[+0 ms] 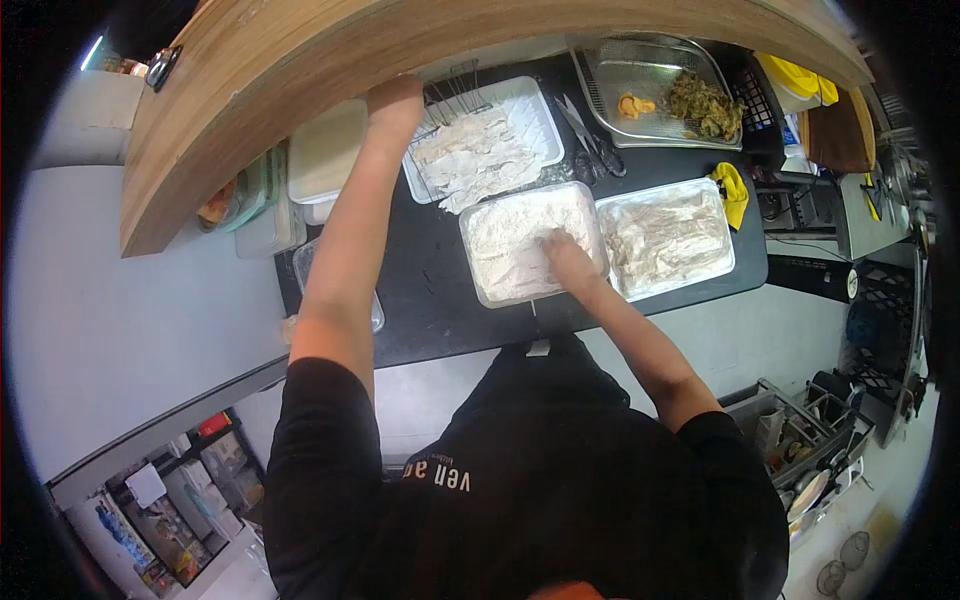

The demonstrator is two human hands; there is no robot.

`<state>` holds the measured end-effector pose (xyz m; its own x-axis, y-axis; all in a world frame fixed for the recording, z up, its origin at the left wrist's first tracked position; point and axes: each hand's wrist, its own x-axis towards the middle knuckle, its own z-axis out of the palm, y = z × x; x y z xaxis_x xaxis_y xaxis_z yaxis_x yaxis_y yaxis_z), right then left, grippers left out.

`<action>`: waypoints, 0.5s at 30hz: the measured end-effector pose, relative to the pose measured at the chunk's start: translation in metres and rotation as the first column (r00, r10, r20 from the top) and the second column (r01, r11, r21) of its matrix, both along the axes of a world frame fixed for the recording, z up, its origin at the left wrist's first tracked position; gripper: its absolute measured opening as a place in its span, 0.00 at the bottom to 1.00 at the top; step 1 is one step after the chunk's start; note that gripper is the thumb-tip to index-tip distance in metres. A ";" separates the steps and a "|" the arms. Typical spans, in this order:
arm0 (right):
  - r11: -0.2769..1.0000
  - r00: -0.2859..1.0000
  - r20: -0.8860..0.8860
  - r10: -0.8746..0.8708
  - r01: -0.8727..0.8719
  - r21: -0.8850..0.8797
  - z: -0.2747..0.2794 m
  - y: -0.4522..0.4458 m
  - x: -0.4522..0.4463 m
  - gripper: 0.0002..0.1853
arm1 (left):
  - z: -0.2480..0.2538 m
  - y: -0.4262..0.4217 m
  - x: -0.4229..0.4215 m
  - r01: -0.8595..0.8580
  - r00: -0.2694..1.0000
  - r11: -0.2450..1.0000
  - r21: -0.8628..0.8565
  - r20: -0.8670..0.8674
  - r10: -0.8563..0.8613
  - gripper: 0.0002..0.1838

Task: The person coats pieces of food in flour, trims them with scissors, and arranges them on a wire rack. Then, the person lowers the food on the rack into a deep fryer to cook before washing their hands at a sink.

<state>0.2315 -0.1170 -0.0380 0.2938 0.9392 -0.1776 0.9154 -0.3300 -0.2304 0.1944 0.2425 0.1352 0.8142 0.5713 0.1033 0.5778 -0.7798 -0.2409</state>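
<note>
My right hand [566, 257] reaches into a tray of white flour [500, 245], its fingertips together and dusted with flour; what they hold is too small to make out. My left hand [397, 103] is up at the wooden shelf edge, beside the wire rack, with its fingers hidden. Flour-coated pieces [475, 150] lie in a white tray [540, 120] with the wire rack [432, 118] along its left side. To the right of the flour stands another tray [728, 262] holding flat, pale, floured pieces [668, 240].
Scissors [580, 125] lie behind the flour. A metal basket [640, 75] holds fried pieces [705, 105] at the back right. A yellow cloth [733, 195] sits by the right tray. Lidded containers [328, 150] stand at left. The wooden shelf [300, 60] arches overhead.
</note>
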 end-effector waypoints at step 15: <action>0.996 0.917 -0.389 -0.090 0.094 -0.007 -0.007 0.014 0.000 0.16 | -0.085 -0.120 -0.068 0.234 0.970 0.847 -0.477 0.060 -0.234 0.10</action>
<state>0.2314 -0.1029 -0.0446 0.2892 0.9139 -0.2848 0.7190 -0.4038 -0.5657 0.1262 0.1223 0.0506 0.9300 0.3424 -0.1333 0.3634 -0.9110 0.1950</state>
